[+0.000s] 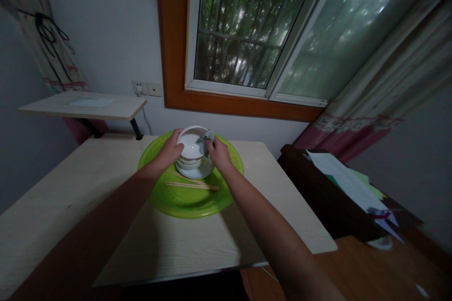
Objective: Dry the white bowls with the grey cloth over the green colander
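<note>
My left hand grips the left rim of a white bowl, which is tilted with its inside facing me. A grey cloth is pinched in my right hand and pressed at the bowl's right rim. Beneath the held bowl, more white bowls are stacked on a white plate. All of this is over a large round green basin. Chopsticks lie in the basin in front of the plate. My fingertips are partly hidden behind the rim and cloth.
The basin stands on a pale wooden table. A small raised shelf with a sheet of paper is at the back left. Right of the table, papers lie on a dark brown piece of furniture. A window is behind.
</note>
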